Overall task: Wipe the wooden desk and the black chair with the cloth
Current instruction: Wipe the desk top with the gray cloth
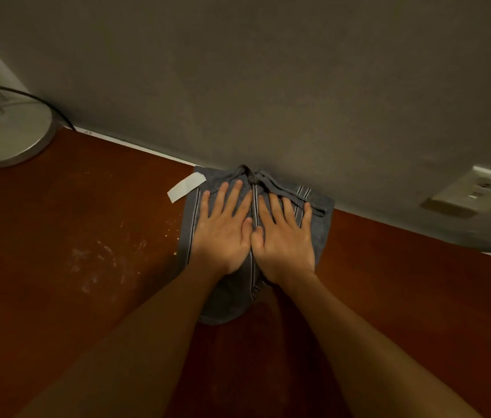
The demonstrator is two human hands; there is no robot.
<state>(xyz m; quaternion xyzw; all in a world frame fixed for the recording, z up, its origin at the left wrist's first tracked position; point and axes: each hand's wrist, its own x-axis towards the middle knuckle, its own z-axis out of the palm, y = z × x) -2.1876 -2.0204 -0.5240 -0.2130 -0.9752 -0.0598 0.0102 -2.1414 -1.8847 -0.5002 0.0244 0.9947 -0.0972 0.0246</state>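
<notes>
Both arms [153, 327] reach forward, left grip [223, 233] and right grip [286, 239] flat, fingers [232, 197] spread, thumbs [247, 226] side by side.

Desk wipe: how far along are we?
Done: nothing clearly; desk right of the cloth looks unmarked. In hand: left hand and right hand press the cloth flat at the wall edge. Left: whitish smears to its left; the chair is out of view.

text check | I can read nothing | white tag [187, 187] on cloth [322, 233]: no legible print | wall plate [476, 191]: marks too blurred
</notes>
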